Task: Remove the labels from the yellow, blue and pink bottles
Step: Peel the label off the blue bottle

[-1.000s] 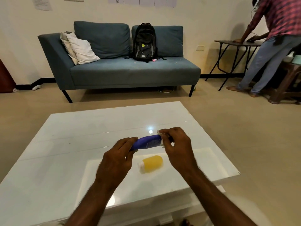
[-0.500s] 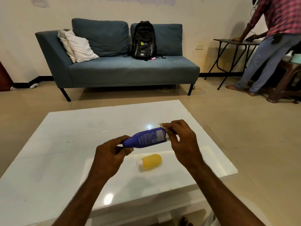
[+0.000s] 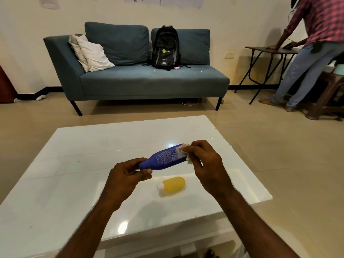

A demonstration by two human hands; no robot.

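Two hands clenched on glossy blue plastic bottle [image 3: 163, 158]: left hand [image 3: 126, 180] at lower end, right hand [image 3: 205, 162] at raised end, tilted steeper than before. Small yellow plastic bottle [image 3: 172, 186] lain mid white glossy table [image 3: 74, 164], edges well apart.

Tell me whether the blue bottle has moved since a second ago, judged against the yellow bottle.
Yes. The blue bottle has lifted further above the yellow bottle on the table and turned, showing its printed label. Both hands grip it.
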